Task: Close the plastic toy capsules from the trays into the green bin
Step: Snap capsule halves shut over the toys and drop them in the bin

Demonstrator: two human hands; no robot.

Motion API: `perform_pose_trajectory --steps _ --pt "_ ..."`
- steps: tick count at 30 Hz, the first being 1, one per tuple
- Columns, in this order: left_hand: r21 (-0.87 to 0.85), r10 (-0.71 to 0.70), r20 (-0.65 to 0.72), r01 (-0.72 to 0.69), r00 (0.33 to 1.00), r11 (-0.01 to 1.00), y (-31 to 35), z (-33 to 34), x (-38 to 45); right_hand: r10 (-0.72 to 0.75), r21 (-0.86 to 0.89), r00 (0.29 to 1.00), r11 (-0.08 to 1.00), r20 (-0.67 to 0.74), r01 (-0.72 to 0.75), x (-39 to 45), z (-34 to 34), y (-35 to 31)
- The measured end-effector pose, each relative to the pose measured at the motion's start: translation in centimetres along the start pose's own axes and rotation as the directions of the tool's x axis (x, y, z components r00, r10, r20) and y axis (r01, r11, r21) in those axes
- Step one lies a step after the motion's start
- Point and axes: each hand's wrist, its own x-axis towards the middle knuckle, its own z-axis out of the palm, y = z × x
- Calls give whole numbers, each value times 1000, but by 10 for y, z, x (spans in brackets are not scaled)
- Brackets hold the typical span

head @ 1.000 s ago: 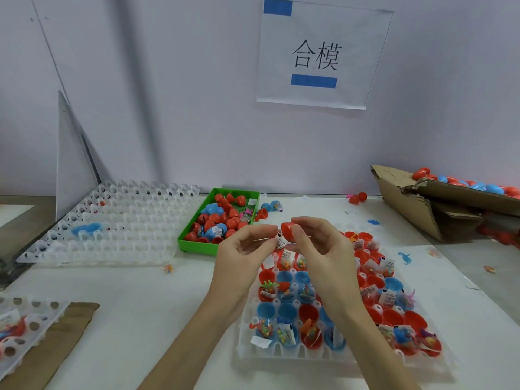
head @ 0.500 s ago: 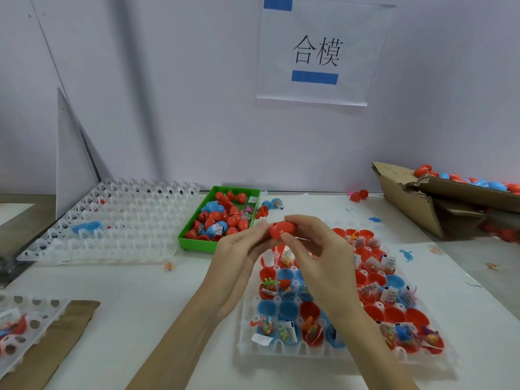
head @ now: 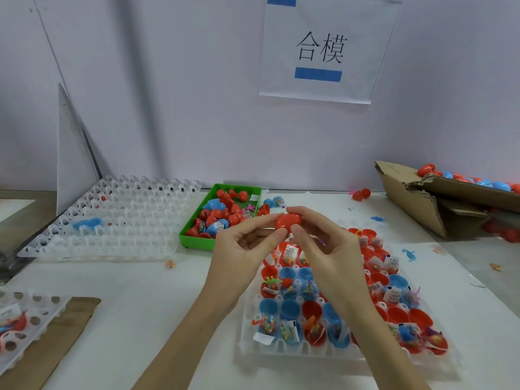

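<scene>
Both hands hold one red capsule [head: 287, 221] in the air above the far end of the clear tray [head: 309, 351]. My left hand [head: 245, 249] pinches its left side with thumb and fingertips. My right hand [head: 327, 249] pinches its right side. The capsule looks closed. The tray holds several open red and blue capsule halves with small toys and paper slips. The green bin [head: 197, 240] sits just left of and beyond my hands, with several red and blue capsules inside.
A large empty clear tray [head: 112, 220] lies left of the bin. Another tray [head: 25, 319] on brown cardboard is at the lower left. A torn cardboard box [head: 416, 204] with capsules sits at the right. Loose capsules [head: 361, 194] lie near the wall.
The hands brought the red half over its mate and pressed them together. The capsule now shows as one closed red shell, held slightly higher and to the left.
</scene>
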Motion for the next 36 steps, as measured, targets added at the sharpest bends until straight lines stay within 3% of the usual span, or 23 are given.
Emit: perform_pose_trajectory --steps 4,7,13,18,30,36 --pt "-13 3 7 -3 1000 1000 1 2 -2 -48 -206 997 977 55 59 -3 3 -1" --pt "-96 -50 28 52 998 994 2 4 -3 -33 -269 991 961 129 67 -5 7 -3" --pt "-233 -173 147 204 974 951 4 5 -2 -179 -457 983 871 50 182 -6 5 -7" --pt "-269 -194 163 233 967 935 5 6 -1 -228 -534 972 817 47 218 -9 7 -11" --pt "-214 -241 235 292 942 932 2 6 -2 -122 -552 987 818 103 158 -7 6 -3" --pt "-376 -271 319 383 908 844 -3 4 2 -218 -477 973 849 78 228 -9 10 -3"
